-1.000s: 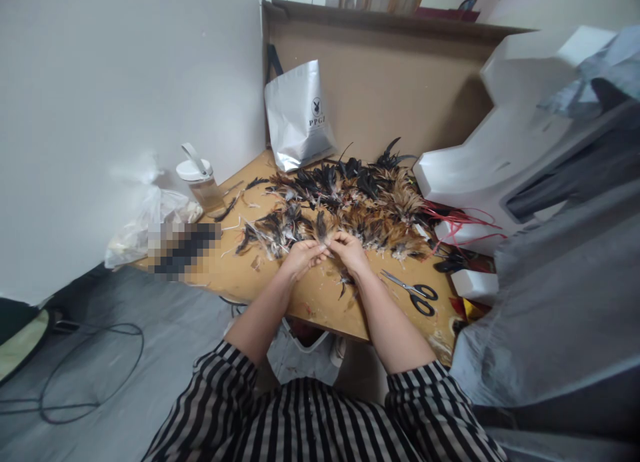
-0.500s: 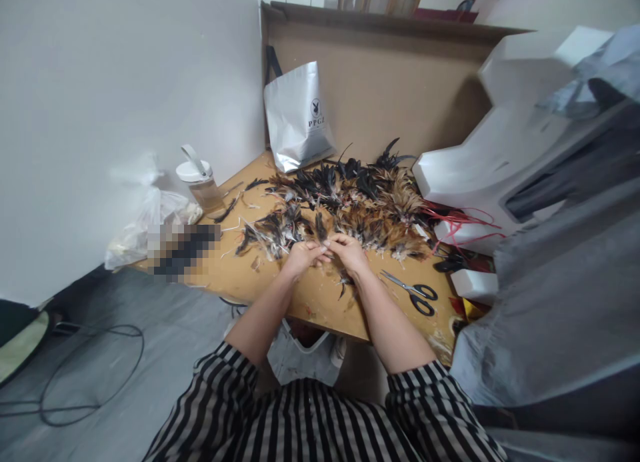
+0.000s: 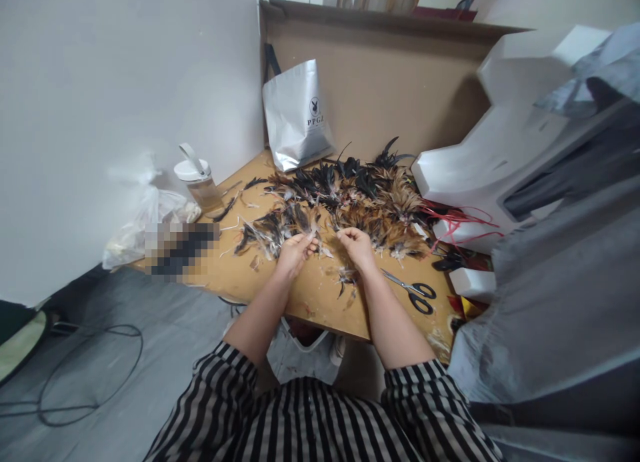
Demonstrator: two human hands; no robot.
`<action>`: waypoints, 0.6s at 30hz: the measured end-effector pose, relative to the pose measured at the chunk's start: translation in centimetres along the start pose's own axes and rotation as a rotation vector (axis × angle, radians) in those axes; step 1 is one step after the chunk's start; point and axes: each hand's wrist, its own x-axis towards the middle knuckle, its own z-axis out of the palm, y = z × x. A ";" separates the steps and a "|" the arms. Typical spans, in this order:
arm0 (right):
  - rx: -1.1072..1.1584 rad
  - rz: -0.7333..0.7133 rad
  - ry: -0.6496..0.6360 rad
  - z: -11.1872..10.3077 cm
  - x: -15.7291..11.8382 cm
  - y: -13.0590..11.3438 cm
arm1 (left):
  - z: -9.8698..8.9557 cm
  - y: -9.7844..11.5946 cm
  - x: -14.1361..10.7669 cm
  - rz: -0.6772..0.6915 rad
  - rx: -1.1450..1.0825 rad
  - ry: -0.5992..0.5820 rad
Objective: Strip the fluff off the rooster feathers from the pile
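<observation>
My left hand [image 3: 296, 254] pinches a small brown feather bunch [image 3: 311, 223] by its pale base. Apart from it, my right hand [image 3: 356, 247] has thumb and fingertips pressed together; whatever they hold is too small to make out. Brown and grey feather bunches [image 3: 385, 232] lie in a row just beyond both hands, with black and tan feathers [image 3: 350, 179] behind them. A few loose feathers [image 3: 345, 281] rest on the table between my forearms. Scissors [image 3: 413, 292] with black handles lie right of my right forearm.
On the wooden table [image 3: 320, 309], a lidded bottle [image 3: 200, 185] and a plastic bag [image 3: 150, 225] stand left. A silver bag [image 3: 297, 119] leans at the back. Red strings [image 3: 463, 222], white foam [image 3: 473, 284] and grey fabric [image 3: 560, 295] are at the right.
My hands were together at the fingertips and have moved apart. The left went slightly left with the feather bunch, and the right moved a little to the right.
</observation>
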 end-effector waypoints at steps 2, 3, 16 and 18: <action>-0.128 -0.034 -0.064 -0.3 0.0 0.2 | 0.0 0.1 0.0 0.003 -0.043 0.021; -0.193 -0.052 -0.089 -0.4 0.0 0.2 | 0.1 0.1 0.0 0.003 -0.054 0.031; -0.836 -0.035 -0.226 -2.2 -0.5 -1.1 | -0.2 -0.1 0.2 0.002 -0.098 0.028; -0.918 0.005 -0.306 -2.5 -0.6 -1.5 | -0.2 -0.2 0.1 -0.001 -0.102 0.016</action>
